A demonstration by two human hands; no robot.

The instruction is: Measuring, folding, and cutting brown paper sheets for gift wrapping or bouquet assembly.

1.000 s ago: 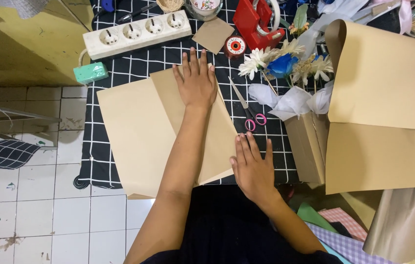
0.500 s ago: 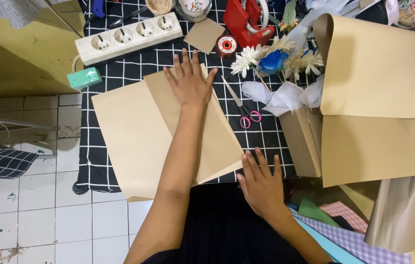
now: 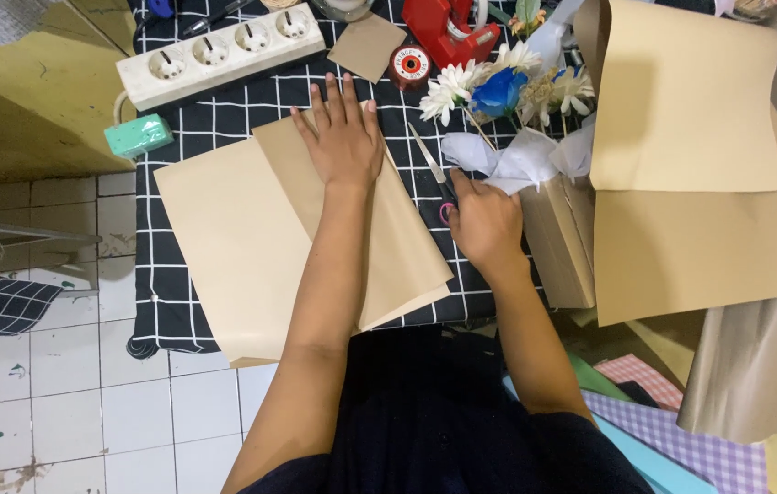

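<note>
Pinning the folded kraft paper flat under the left hand, fingers spread, nothing gripped. Scissors just beyond the right hand, blades pointing away and slightly left, long axis running diagonally. Pink handles mostly hidden under those fingers, so can't tell whether actually grasped or only touched.

Even overhead light, soft shadows (mild blur throughout).

Tan paper lies on a black cloth with white grid lines, beside pink-handled scissors.
</note>
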